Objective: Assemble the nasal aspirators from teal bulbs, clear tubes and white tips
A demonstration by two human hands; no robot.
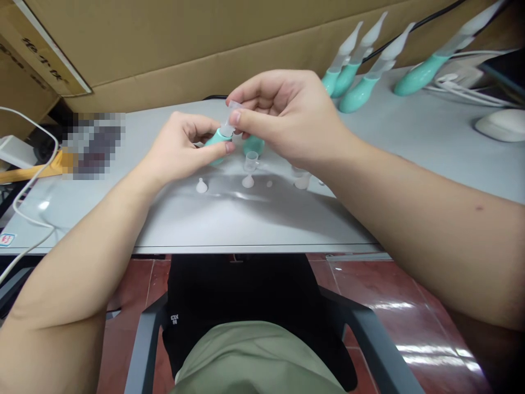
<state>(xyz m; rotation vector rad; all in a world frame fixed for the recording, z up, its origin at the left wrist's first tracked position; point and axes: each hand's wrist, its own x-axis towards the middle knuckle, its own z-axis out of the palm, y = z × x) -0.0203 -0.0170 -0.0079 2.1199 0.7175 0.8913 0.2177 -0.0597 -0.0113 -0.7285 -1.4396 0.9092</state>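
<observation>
My left hand (176,148) is closed around a teal rubber bulb (216,151), tilted with its mouth up and to the right. Between thumb and fingers, my right hand (283,112) pinches a clear plastic tube (228,123) at that mouth; how deep it sits inside I cannot tell. Behind the hands stands a second teal bulb (253,145), partly covered. A small clear cup-shaped part (251,161) is in front of it. Nearer me lie a white cone-shaped tip (201,186), another white tip (248,181) and a small translucent disc (269,184).
Several assembled teal bulb nasal aspirators (361,93) stand or lean at the back right. More white parts (302,181) lie beside my right forearm. A white mouse (501,125) and cables are far right. Cardboard (164,49) walls the back; a yellow-handled tool (36,172) lies left.
</observation>
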